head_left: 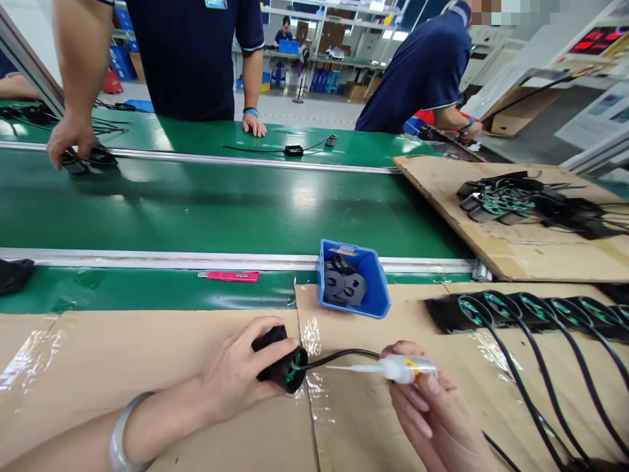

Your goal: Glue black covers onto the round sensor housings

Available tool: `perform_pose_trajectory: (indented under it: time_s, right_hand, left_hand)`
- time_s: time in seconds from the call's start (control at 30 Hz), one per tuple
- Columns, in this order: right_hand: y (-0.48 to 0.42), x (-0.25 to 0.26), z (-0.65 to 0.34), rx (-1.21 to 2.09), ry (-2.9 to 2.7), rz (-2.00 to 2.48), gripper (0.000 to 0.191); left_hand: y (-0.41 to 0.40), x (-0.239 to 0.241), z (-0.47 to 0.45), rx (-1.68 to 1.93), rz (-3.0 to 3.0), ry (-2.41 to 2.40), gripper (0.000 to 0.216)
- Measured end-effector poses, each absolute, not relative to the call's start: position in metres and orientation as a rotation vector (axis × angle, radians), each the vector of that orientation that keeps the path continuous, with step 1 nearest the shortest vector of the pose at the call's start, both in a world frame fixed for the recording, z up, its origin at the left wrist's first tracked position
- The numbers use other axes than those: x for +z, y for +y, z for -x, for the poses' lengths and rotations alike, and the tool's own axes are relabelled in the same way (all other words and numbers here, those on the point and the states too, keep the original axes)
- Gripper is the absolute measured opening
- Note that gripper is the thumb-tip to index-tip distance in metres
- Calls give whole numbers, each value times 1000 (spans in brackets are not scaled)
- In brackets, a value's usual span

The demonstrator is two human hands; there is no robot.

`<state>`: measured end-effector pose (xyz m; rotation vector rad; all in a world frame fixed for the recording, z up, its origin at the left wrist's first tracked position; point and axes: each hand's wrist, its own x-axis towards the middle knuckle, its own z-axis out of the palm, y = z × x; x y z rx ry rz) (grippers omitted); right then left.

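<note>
My left hand (250,360) is closed around a black cylindrical housing (280,360) just above the cardboard. Its open end faces right and shows a green circuit board and small wires. A black cable (339,354) runs from that end toward my right hand (432,400). In my right hand is a small white glue bottle (407,369), its long thin nozzle pointing left at the housing's open end, with a gap between them. Beyond both hands stands a blue bin (378,288) holding grey round caps (344,285).
Several black housings with cables (472,311) lie in a row at right. A red utility knife (233,276) rests near the rail (147,259). Circuit parts (506,196) sit on a raised cardboard sheet (491,246). Across the green conveyor (221,203), a co-worker's hand (73,141) touches black parts.
</note>
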<state>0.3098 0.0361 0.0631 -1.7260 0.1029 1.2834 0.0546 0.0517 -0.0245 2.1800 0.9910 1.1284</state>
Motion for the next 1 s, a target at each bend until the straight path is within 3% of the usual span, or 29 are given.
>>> perform_pose_trajectory:
  time_s: [0.23,0.5,0.7,0.9,1.0]
  right_hand:
    - [44,71,-296,1286,274,1567,77]
    - [41,62,-297,1401,120,1627,90]
    - [33,59,-301,1476,-160,1650,83]
    - [19,53,-296,1199,-1190,1467,22]
    - [11,57,-291,952,-1540,1449,18]
  left_hand:
    - [46,-24,-63,1097,-2180,980,37]
    - [48,-31,-60,1071,-1987,924,56]
    - [50,-28,-61,1079,-1996,902,50]
    - [47,-29,-63,1092,-2069,914,47]
    - [47,-29,-64,1083,-2104,908,44]
